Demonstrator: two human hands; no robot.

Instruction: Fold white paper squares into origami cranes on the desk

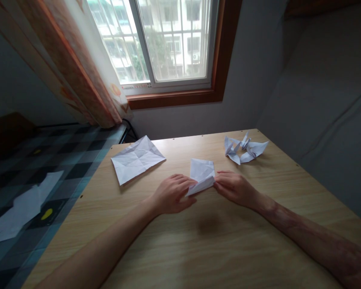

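Observation:
Between my hands, a small folded white sheet of paper (201,170) rests on the wooden table, its near edge lifted in a slanting flap. My left hand (176,194) has its fingers on the paper's left side, with the thumb below the near corner. At the right corner, my right hand (235,188) pinches the paper between thumb and fingers. Beyond my left hand lies a larger creased white sheet (138,158). Folded paper cranes (246,150) sit close together past my right hand.
The light wooden table (180,249) stands against the wall under a window (174,40). To the left is a bed with a checked cover (87,138), and white paper sheets (24,210) lie on it. A patterned curtain (78,60) hangs beside the window.

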